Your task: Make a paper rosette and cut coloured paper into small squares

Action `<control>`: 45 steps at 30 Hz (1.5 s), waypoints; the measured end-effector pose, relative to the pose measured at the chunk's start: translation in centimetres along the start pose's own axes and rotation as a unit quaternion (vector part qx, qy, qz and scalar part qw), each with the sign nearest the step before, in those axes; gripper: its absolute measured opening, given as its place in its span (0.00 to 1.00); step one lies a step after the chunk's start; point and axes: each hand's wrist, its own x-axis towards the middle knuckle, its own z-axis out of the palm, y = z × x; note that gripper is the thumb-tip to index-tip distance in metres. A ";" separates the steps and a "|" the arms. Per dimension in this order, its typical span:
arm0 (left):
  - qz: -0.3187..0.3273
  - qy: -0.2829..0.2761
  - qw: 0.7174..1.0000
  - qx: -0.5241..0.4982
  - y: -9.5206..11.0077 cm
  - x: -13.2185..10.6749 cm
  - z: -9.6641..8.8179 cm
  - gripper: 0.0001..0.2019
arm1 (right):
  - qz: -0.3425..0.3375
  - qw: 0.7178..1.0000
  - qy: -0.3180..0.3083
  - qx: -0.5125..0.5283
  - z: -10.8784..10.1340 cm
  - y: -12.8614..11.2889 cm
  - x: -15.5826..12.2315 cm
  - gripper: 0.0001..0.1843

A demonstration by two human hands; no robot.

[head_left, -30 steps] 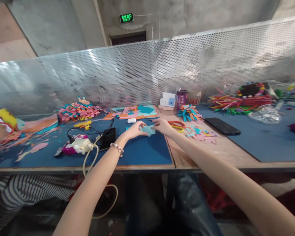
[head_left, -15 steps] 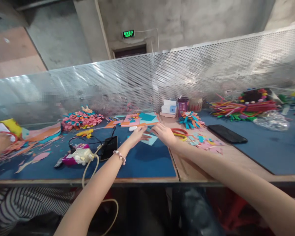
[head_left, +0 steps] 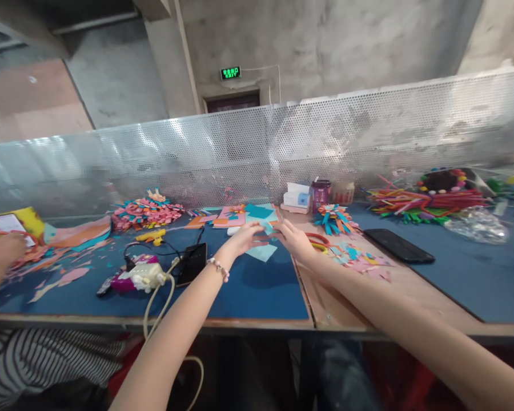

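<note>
My left hand [head_left: 243, 238] and my right hand [head_left: 296, 240] meet over the far end of the blue mat [head_left: 257, 288]. Their fingertips are pinched together on a small teal paper piece [head_left: 268, 229] at the front edge of a stack of coloured sheets [head_left: 249, 215]. A light blue paper square [head_left: 261, 252] lies flat on the mat just below both hands, and neither hand touches it. A bead bracelet is on my left wrist.
Red and yellow scissors [head_left: 316, 240] and paper scraps [head_left: 360, 260] lie right of my right hand, a black phone [head_left: 398, 245] beyond. A glue gun [head_left: 140, 274] with cable, another phone [head_left: 192, 256] and paper flowers [head_left: 148, 209] lie left. A co-worker's hand [head_left: 0, 254] is at far left.
Both hands left the light blue square, which now lies on the mat, and moved forward to the stack of sheets. The camera tilted up a little.
</note>
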 end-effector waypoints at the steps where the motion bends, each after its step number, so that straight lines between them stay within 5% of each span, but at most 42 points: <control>1: -0.007 -0.005 1.000 0.009 0.0 0.0 -0.1 0.12 | -0.026 0.999 -0.022 -0.007 -0.2 0.0 0.0 0.11; 4: -0.027 -0.007 0.999 0.044 -0.3 0.1 -0.5 0.11 | -0.121 0.987 -0.105 -0.027 -0.7 -0.4 -0.1 0.13; 7: -0.031 0.029 0.998 0.055 -0.9 0.2 -1.1 0.15 | -0.142 0.981 -0.134 -0.009 -0.7 -0.6 -0.2 0.13; 13: 0.015 0.075 0.994 0.074 -1.3 -0.3 -2.1 0.25 | -0.071 0.987 -0.090 0.113 1.0 0.8 -0.6 0.11; 20: 0.043 0.018 0.984 0.174 0.0 -1.3 -2.7 0.31 | 0.098 0.969 0.023 0.228 0.2 1.0 0.1 0.10; 28: 0.062 0.002 0.959 0.277 -0.8 -1.0 -2.2 0.36 | 0.224 0.921 -0.077 0.309 0.4 1.3 0.1 0.13; 33: 0.056 0.016 0.947 0.316 -0.8 -1.1 -2.7 0.29 | 0.163 0.965 -0.162 0.126 -0.8 4.9 0.1 0.14; 39: 0.055 0.055 0.916 0.394 -0.4 -0.9 -3.8 0.09 | 0.202 0.953 -0.225 0.000 -2.1 8.9 -1.5 0.18; 45: 0.077 0.052 0.906 0.413 0.2 -1.4 -3.0 0.11 | 0.198 0.956 -0.218 -0.001 -1.7 9.0 -2.3 0.20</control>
